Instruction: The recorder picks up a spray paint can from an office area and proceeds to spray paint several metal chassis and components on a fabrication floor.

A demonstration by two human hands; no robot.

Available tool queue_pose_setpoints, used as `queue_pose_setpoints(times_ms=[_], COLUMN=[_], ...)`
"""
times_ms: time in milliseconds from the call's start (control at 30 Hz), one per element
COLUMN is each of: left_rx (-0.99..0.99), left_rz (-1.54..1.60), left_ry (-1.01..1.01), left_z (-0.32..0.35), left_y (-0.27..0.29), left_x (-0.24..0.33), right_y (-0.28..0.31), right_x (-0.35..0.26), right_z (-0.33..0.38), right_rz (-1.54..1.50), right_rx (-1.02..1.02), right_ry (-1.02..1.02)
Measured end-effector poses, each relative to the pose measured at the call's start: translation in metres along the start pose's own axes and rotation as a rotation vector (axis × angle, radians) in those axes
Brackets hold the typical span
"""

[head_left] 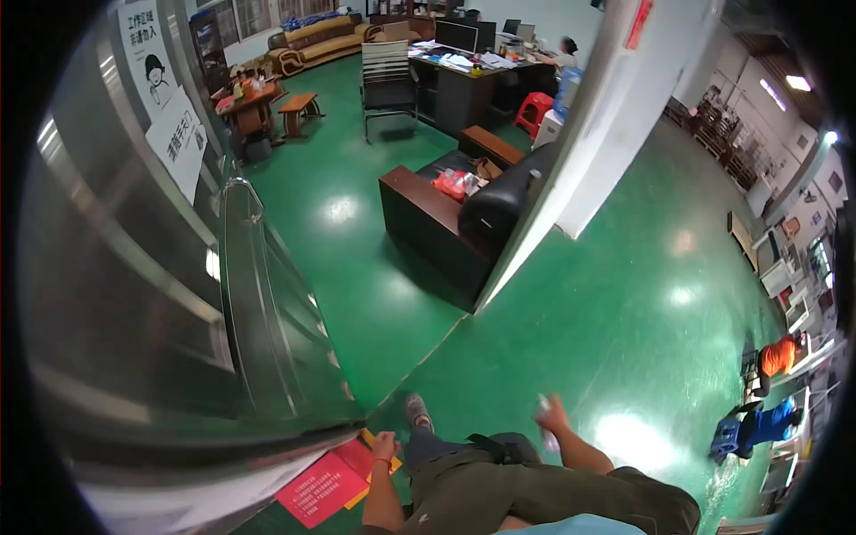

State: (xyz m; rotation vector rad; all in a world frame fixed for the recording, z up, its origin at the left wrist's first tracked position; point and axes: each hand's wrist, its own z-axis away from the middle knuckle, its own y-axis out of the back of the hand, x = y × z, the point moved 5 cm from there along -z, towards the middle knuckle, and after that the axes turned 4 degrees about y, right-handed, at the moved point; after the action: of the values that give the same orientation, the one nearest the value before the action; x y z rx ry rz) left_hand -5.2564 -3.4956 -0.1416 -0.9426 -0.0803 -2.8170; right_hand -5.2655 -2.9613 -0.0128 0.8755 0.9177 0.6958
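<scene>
My left hand (385, 446) hangs low beside the door side, its fingers curled closed with nothing showing in them. Next to it are red sheets (323, 489) with yellow edges; I cannot tell whether the hand touches them. My right hand (555, 414) is out to the right above the green floor. Its fingers are closed round a small whitish, partly see-through thing (549, 440), too blurred to name. My left shoe (416, 408) is near the threshold line.
A glass door (276, 321) with a metal handle stands open at left. Past the doorway are a black armchair (437, 223), an office chair (388, 80), a desk (464, 94) and a wooden stool (301, 111). A white pillar (615, 116) divides off the hall, where people (774, 358) sit at far right.
</scene>
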Motion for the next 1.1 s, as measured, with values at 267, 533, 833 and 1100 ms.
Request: queue_pose_setpoints(times_ms=[267,533,833,1100], left_rx=[0.043,-0.006,0.038,0.092], left_rz=[0.071,-0.059,-0.306,-0.412], left_ry=[0.066,0.264,0.269,0.120], left_z=[-0.080,-0.112,-0.117,-0.115], left_y=[0.074,0.034,-0.046,-0.231], left_x=[0.164,0.185,0.205,0.227], right_y=[0.050,-0.015,-0.034,-0.021], right_x=[0.064,-0.001,0.105,0.237], right_z=[0.088,0.024,-0.034,-0.114], right_rz=[-0.247,-0.244,-0.418,-0.610], right_rx=[0.256,0.004,0.045,-0.068], right_ry=[-0.903,-0.755,-0.645,-0.658])
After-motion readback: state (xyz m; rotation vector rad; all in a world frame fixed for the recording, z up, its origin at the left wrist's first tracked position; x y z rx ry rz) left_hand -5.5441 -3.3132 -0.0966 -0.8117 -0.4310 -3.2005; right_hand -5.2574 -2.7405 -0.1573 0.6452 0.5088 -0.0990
